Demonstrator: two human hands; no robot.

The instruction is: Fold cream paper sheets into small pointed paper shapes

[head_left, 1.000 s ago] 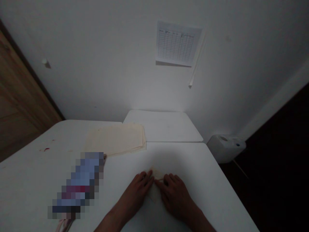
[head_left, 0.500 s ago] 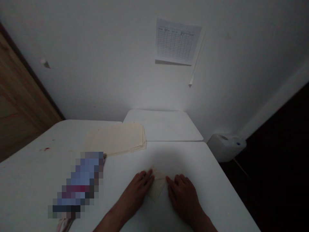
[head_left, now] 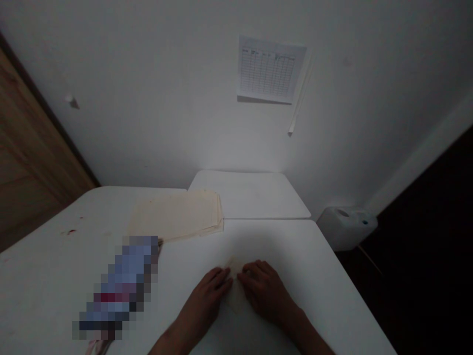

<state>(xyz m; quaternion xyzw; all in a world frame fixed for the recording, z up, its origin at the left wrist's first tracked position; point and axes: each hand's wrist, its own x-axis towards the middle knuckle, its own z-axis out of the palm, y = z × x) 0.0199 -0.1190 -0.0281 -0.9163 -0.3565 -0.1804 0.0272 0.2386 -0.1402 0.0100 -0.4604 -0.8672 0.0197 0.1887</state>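
Note:
A small folded piece of cream paper (head_left: 235,296) lies on the white table (head_left: 303,276) right in front of me. My left hand (head_left: 207,301) rests flat on its left side, fingers stretched toward the top corner. My right hand (head_left: 264,293) lies over its right side, fingertips pressed on the paper close to those of the left hand. Most of the paper is hidden under the two hands. Neither hand lifts it.
A stack of cream paper sheets (head_left: 179,214) lies further back on the left. A blurred-out object (head_left: 118,291) sits on the table at my left. A second white table (head_left: 251,195) stands against the wall, where a printed sheet (head_left: 271,69) hangs. A white container (head_left: 347,224) stands on the floor.
My right hand, which had slid off to the right half a second ago, has come back onto the paper, next to the left hand. The view has tipped slightly.

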